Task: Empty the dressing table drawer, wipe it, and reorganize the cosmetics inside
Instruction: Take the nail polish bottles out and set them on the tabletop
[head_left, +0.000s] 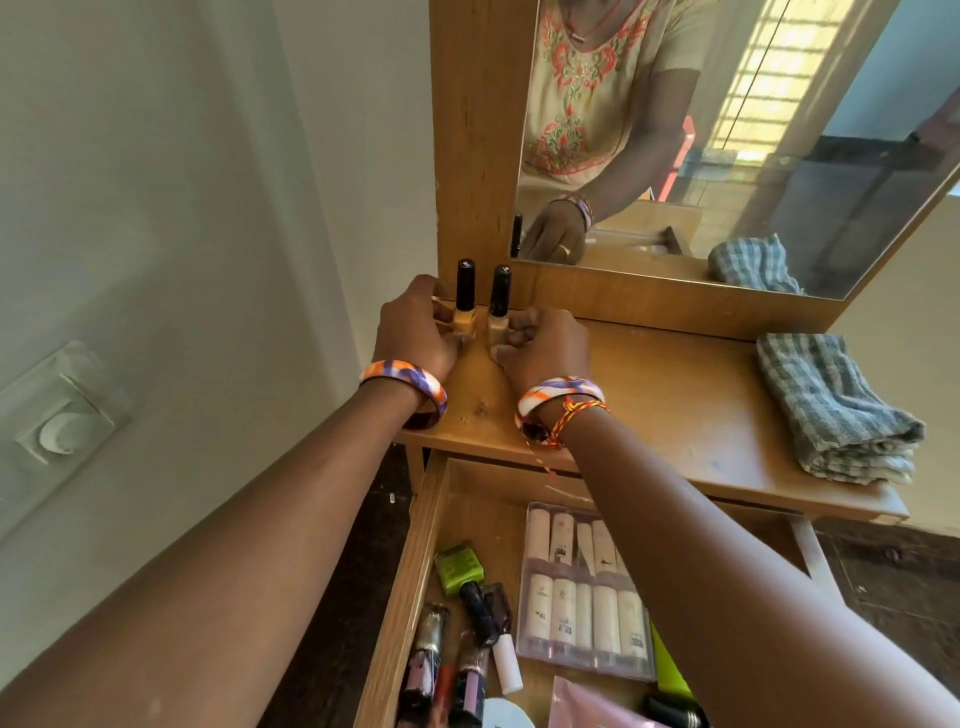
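**Asha:** While both arms reach over the open drawer (415, 571), where are the hands, counted from the mirror (727, 156)?

**Ravi:** Head view, the only one. Just below the mirror's lower left corner, on the tabletop (675, 405). The left hand (415, 332) has its fingers curled round the orange nail polish bottle (464, 306); the right hand (545, 348) pinches the beige nail polish bottle (498, 312). Both bottles stand upright, side by side, black caps up.

**Asha:** And the cosmetics?

**Ravi:** Well below the mirror, lying in the drawer: a clear case of small white bottles (576, 592), a green packet (460, 566), dark tubes (478, 608) lying loose, and a pink pouch (582, 701).

**Asha:** Any cloth?

**Ravi:** A folded checked cloth (836, 405) lies on the tabletop under the mirror's lower right corner, well apart from both hands.
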